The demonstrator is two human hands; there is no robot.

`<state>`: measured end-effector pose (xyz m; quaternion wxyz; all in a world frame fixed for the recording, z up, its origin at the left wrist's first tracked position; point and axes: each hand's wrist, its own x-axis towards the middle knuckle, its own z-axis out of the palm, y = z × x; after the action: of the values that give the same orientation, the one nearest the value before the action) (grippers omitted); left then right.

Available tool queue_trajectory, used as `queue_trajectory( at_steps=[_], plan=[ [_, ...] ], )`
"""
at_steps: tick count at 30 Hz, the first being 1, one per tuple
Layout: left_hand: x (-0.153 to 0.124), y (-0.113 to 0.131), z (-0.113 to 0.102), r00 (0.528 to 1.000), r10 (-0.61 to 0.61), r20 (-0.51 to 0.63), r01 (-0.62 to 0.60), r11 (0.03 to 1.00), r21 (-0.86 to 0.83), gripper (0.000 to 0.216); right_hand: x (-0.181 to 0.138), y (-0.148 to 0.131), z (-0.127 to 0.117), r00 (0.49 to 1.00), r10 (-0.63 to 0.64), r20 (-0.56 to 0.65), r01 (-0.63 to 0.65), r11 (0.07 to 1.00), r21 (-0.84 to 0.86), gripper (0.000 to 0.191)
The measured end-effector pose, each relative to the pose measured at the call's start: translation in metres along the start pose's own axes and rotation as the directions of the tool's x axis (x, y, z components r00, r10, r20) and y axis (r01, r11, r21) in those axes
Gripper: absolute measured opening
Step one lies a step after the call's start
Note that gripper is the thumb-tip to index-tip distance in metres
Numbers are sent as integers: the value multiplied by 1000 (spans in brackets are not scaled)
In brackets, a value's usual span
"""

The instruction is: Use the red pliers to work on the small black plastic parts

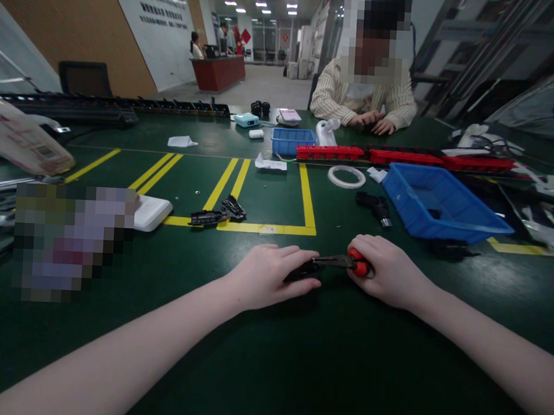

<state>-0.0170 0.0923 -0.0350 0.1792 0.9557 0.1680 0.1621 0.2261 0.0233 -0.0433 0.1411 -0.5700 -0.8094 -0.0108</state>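
Observation:
My right hand (389,272) is closed round the red handles of a pair of needle-nose pliers (337,261), whose dark jaws point left. My left hand (268,275) pinches a small black part (305,270) between thumb and fingers, and the jaw tips meet that part's right end. Much of the part is hidden by my fingers. Beyond my left hand lie black plastic pieces (209,217) on yellow tape. A black part with a shiny tip (376,208) rests past my right hand.
Right of centre stands a blue bin (444,207) with a dark item inside. A tape roll (346,177), a smaller blue basket (293,141) and red strips (404,158) lie farther back. A white box (152,213) is at left. Across the green table (268,368) sits another person (364,94).

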Motion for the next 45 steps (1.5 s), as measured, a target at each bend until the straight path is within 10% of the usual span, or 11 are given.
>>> queue_trajectory(
  at_steps=[45],
  plan=[
    [-1, 0, 0, 999, -9, -50, 7, 999, -45, 40, 1, -2, -2, 997, -76, -18, 74, 995, -72, 8]
  ],
)
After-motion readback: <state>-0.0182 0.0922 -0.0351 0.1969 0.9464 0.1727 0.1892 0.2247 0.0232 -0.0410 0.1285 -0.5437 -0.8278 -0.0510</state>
